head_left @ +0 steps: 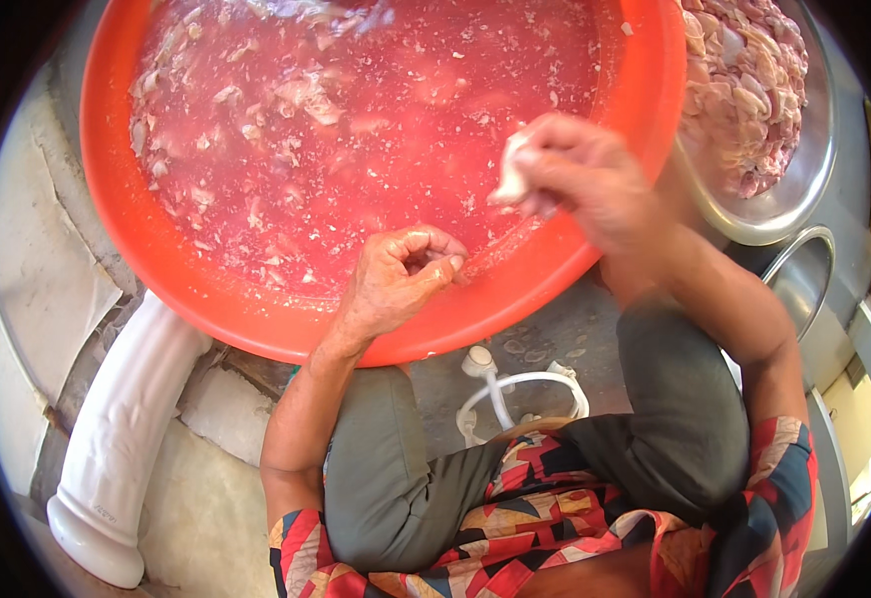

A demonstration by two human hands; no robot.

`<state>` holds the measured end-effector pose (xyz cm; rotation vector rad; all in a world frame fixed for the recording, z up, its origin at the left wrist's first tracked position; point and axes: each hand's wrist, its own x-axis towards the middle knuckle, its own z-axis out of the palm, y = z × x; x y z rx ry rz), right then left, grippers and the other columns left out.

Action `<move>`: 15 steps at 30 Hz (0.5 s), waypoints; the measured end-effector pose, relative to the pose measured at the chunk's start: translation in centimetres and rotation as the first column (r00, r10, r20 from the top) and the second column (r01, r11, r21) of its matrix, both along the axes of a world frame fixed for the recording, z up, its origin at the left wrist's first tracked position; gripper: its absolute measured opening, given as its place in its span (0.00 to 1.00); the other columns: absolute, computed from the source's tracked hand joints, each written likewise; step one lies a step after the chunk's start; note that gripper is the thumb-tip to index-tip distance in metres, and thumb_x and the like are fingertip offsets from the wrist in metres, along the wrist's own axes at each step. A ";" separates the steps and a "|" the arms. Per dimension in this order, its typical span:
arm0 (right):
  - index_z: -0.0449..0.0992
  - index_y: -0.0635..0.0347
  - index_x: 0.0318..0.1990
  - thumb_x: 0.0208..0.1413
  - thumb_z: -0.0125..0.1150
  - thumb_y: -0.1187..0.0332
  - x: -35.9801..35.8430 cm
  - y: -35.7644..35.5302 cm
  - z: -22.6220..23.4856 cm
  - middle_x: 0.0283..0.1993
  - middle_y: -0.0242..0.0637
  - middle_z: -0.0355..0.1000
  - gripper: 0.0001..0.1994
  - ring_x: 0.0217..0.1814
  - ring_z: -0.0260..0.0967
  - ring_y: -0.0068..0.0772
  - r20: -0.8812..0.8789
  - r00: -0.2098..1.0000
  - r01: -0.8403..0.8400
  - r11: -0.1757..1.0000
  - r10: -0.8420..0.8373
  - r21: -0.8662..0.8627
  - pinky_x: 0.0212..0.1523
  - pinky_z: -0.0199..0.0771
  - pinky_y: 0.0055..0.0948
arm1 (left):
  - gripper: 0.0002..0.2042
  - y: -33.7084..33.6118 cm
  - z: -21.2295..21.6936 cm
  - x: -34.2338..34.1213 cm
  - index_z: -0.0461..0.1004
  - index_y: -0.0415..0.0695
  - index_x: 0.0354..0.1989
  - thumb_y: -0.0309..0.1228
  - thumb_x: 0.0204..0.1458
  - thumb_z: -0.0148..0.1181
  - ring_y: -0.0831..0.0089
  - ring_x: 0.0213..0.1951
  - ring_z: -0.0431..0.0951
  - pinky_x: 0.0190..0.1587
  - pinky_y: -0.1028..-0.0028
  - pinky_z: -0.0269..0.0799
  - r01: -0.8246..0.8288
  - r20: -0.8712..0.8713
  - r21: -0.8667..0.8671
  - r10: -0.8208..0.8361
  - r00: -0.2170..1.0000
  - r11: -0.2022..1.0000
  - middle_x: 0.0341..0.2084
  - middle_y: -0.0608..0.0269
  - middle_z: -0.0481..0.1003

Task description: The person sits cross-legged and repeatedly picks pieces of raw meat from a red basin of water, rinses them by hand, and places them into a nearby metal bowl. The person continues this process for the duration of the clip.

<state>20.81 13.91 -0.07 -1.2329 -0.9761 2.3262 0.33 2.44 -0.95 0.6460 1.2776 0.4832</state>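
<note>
A wide orange-red basin (256, 334) in front of me holds reddish, cloudy water with many pale scraps of meat or skin (311, 97) floating in it. My left hand (396, 274) is over the near rim, its fingers curled and the thumb pressed toward the forefinger. Whatever it may pinch is too small to make out. Slightly smeared by motion, my right hand (595, 179) is raised above the basin's right side. Between its thumb and fingers is a pale, whitish piece of meat (511, 171).
At the right stands a metal bowl (749, 227) heaped with pinkish-yellow meat pieces (749, 90). A smaller metal bowl (802, 279) is just below it. To the left lies a white ceramic pedestal (127, 439). A white hose (530, 379) lies between my knees.
</note>
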 end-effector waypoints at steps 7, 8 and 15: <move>0.73 0.65 0.41 0.53 0.56 0.77 11.7 5.4 4.0 0.36 0.36 0.74 0.08 0.34 0.70 0.20 0.149 0.836 0.135 0.462 -0.528 0.877 0.36 0.71 0.16 | 0.07 0.2 -2.4 -2.8 0.75 0.42 0.32 0.26 0.43 0.61 0.70 0.27 0.75 0.30 0.73 0.70 0.234 -0.629 0.409 0.086 0.773 0.882 0.27 0.61 0.75; 0.73 0.66 0.42 0.52 0.57 0.77 13.7 6.2 3.8 0.36 0.36 0.74 0.09 0.36 0.71 0.22 0.234 0.750 0.041 0.396 -0.619 0.917 0.37 0.73 0.18 | 0.08 0.3 -2.5 -3.1 0.75 0.42 0.33 0.26 0.42 0.61 0.67 0.29 0.75 0.31 0.72 0.71 0.303 -0.692 0.454 0.117 0.712 0.838 0.28 0.60 0.75; 0.73 0.58 0.46 0.48 0.62 0.71 19.5 6.8 3.2 0.51 0.39 0.69 0.16 0.33 0.72 0.21 0.739 0.384 -0.760 0.265 -0.554 0.594 0.29 0.70 0.18 | 0.15 3.8 -3.5 -4.2 0.72 0.45 0.40 0.27 0.40 0.62 0.59 0.42 0.72 0.43 0.66 0.69 0.598 -0.861 0.487 0.234 0.452 0.636 0.40 0.59 0.71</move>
